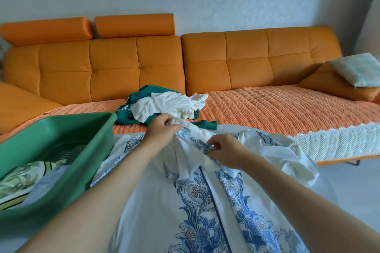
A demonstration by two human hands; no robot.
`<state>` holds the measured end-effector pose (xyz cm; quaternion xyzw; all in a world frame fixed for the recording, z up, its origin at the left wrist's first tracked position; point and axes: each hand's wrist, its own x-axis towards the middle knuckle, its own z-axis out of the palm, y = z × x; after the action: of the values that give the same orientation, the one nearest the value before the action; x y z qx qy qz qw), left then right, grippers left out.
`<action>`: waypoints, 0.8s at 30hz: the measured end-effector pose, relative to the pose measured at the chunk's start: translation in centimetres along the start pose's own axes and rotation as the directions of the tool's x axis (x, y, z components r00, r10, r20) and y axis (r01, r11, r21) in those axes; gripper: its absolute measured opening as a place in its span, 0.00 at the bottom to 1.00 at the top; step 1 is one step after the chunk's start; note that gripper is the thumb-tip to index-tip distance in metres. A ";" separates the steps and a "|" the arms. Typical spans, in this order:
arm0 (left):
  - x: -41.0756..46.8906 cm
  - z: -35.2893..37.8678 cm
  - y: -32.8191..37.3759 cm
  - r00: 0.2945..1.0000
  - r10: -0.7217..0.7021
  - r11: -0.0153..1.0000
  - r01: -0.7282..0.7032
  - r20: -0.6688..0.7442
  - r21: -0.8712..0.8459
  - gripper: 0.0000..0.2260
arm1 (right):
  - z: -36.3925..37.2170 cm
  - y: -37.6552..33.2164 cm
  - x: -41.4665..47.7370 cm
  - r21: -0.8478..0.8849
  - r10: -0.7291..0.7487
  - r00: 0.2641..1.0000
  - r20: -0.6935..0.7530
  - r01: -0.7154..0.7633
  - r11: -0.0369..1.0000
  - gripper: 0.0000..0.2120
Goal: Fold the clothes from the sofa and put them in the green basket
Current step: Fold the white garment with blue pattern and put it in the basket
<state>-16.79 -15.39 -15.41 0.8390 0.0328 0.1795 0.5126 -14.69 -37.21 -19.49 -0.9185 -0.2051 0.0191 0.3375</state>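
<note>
A white garment with a blue floral print (205, 207) lies spread in front of me, below the sofa's front edge. My left hand (161, 128) grips a bunched part of its top edge. My right hand (226, 151) pinches the cloth just to the right of that. On the orange sofa (257, 109) behind lies a heap of a dark green garment (148, 92) and a crumpled white garment (170, 104). The green basket (67, 129) stands at my left and holds folded clothes, one leaf-patterned, one pale blue.
A pastel checked pillow (357, 68) leans on an orange cushion at the sofa's right end. A white lace-edged cover (339, 141) hangs over the seat's front. Pale floor shows at the lower right.
</note>
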 end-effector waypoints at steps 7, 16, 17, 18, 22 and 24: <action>-6.8 -4.5 0.9 0.389 -0.112 0.950 0.313 0.915 -0.017 0.12 | -2.9 -1.1 -3.3 -0.442 -0.011 0.909 0.416 0.212 0.872 0.15; -6.4 -1.0 -3.5 0.858 -0.263 0.941 0.128 0.441 0.312 0.09 | -3.3 -0.1 -4.2 -0.426 0.124 0.966 0.226 -0.016 0.905 0.12; -5.8 -0.7 -4.2 0.912 -0.237 0.929 0.112 0.334 0.354 0.08 | -2.7 0.2 -3.6 -0.397 0.121 0.985 0.121 -0.064 0.916 0.12; -5.1 -0.5 -4.9 0.942 -0.221 0.905 0.101 0.254 0.413 0.07 | -2.2 0.8 -3.0 -0.368 0.134 0.990 0.047 -0.108 0.923 0.13; -2.2 0.1 -7.4 0.953 -0.284 0.801 0.174 0.108 0.573 0.13 | -1.3 2.8 -0.5 -0.410 0.252 0.966 -0.063 -0.255 0.875 0.14; -0.8 0.7 -8.2 0.946 -0.311 0.760 0.189 0.093 0.621 0.20 | -1.1 3.9 0.9 -0.480 0.281 0.957 -0.067 -0.278 0.832 0.23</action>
<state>-16.28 -12.31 -23.05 0.9594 0.1515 0.0082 0.2379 -12.27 -40.17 -20.99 -0.9934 -0.0681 0.0192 0.0898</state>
